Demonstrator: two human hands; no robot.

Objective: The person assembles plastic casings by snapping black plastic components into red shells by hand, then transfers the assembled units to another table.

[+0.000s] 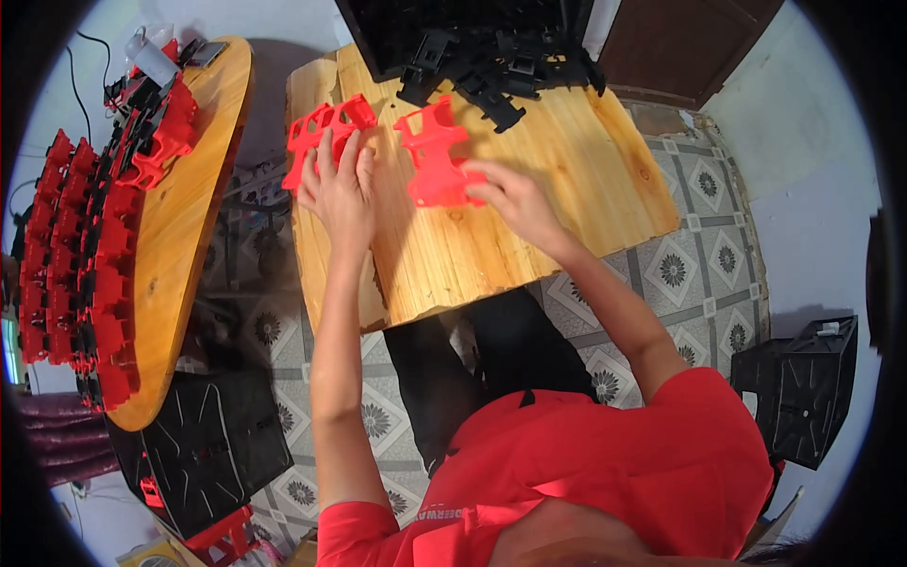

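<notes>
Two red plastic frames with cut-out openings lie on the wooden table in front of me. Over the left red frame (356, 111) is my left hand (342, 194), its fingers stretched out and apart, seemingly touching the frame's near side. That hand hides part of the frame. The other red frame (434, 151) lies nearer the table's middle. My right hand (510, 197) has its fingers closed at the near right corner of this frame, with the thumb side toward it. The fingertips there are partly hidden.
Several black plastic parts (501, 76) are heaped at the far edge, before a black bin (472, 19). Left, a second wooden table (179, 255) carries rows of red-and-black assemblies (113, 274). Black crates stand on the floor at lower left (213, 444) and right (808, 392).
</notes>
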